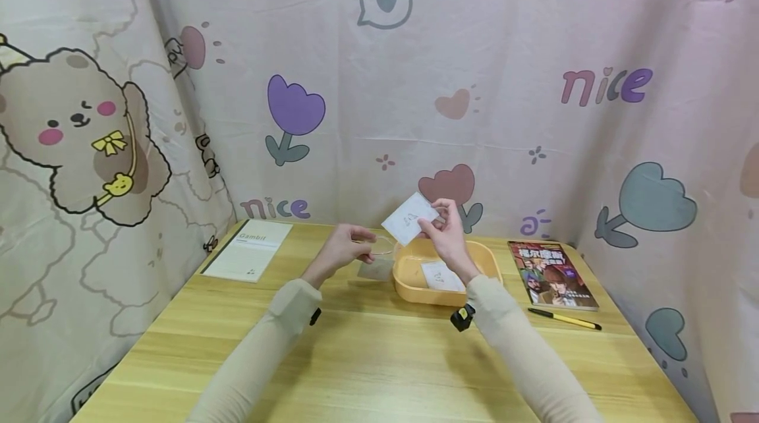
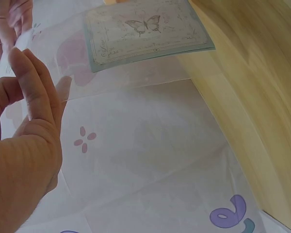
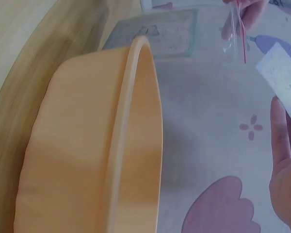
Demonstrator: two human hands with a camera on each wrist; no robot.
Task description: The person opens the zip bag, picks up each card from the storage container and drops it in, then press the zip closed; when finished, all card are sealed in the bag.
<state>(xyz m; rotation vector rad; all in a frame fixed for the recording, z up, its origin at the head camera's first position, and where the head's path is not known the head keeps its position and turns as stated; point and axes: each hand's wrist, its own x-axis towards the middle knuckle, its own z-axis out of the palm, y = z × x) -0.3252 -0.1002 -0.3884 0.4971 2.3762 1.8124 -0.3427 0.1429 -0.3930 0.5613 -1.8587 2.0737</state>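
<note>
My left hand (image 1: 350, 248) pinches a clear zip bag (image 3: 234, 34) near its edge; a red line runs along the bag's seal. In the left wrist view, the transparent film (image 2: 131, 85) stretches out from the fingers. A pale card packet (image 1: 410, 219) with a small grey print is held up by my right hand (image 1: 446, 235), thumb on its front, above the orange basket (image 1: 415, 294). Another such packet (image 1: 441, 277) lies inside that basket. Left of the basket, a blue-edged butterfly card (image 2: 150, 29) lies on the table.
A white notebook (image 1: 249, 250) lies at the table's back left. To the right are a comic-style book (image 1: 553, 276) and a black-and-yellow pen (image 1: 564, 319). Behind the wooden table (image 1: 379, 357) hangs a printed curtain (image 1: 367, 113).
</note>
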